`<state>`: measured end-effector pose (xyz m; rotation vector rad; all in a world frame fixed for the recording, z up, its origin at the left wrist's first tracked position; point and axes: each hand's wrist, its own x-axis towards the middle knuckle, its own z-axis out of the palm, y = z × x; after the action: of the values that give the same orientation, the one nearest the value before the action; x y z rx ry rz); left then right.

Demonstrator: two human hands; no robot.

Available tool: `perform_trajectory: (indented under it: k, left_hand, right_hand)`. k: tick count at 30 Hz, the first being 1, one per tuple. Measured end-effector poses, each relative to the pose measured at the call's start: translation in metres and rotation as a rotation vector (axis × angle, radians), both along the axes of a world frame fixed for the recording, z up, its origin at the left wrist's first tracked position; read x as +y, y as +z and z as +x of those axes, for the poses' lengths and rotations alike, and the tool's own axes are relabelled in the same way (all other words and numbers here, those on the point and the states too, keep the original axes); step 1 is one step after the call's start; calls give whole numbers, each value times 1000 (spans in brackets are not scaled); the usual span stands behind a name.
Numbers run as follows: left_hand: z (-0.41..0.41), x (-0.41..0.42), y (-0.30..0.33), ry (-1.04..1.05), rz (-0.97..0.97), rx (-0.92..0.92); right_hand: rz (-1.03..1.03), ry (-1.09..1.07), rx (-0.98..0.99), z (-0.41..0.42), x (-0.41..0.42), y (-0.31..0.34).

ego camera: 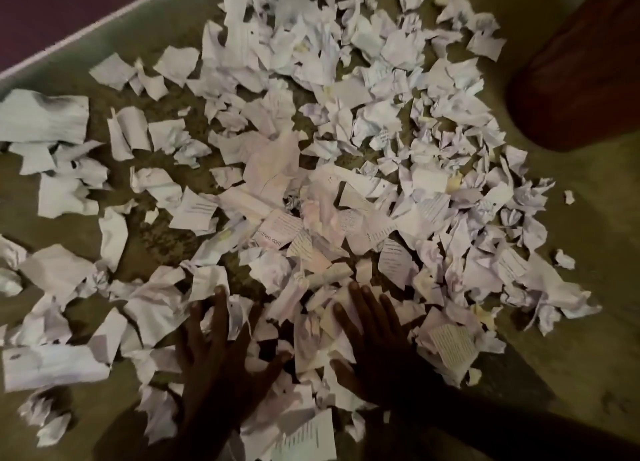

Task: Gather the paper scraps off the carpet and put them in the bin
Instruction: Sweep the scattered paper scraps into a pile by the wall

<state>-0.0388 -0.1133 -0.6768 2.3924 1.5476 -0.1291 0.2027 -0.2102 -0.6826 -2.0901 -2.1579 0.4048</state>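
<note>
A wide litter of torn and crumpled white paper scraps (311, 170) covers the olive carpet (588, 218), densest in the middle and at the top. Some scraps carry printed text. My left hand (216, 353) lies flat on the scraps at the near edge, its fingers spread and straight. My right hand (370, 343) rests flat on the scraps beside it, fingers straight and pointing away from me. Neither hand grips any paper. No bin shows in this view.
A dark reddish-brown rounded object (585, 62) stands at the upper right on the carpet. The carpet's pale edge (93, 28) runs diagonally at the upper left, with a dark purple floor beyond. Larger loose sheets (41, 114) lie at the left.
</note>
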Motion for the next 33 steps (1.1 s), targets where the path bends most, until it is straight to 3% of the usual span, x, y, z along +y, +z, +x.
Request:
perform_trajectory:
  k: [12,21,28,33]
  left_hand:
    - [-5,-5,-6,-28,84,-26]
    - [-10,-8,32,-21,125,-194]
    - [-5,-59,44,-109,58,-50]
    - [0,-78,32,-121,14,30]
  right_hand:
    - [-1,14,-67,-2,-4,0]
    - [-22,58,-143,14,28,37]
    - [-363,168,-215,7,30,45]
    - [-288,249,-215,22,26,53]
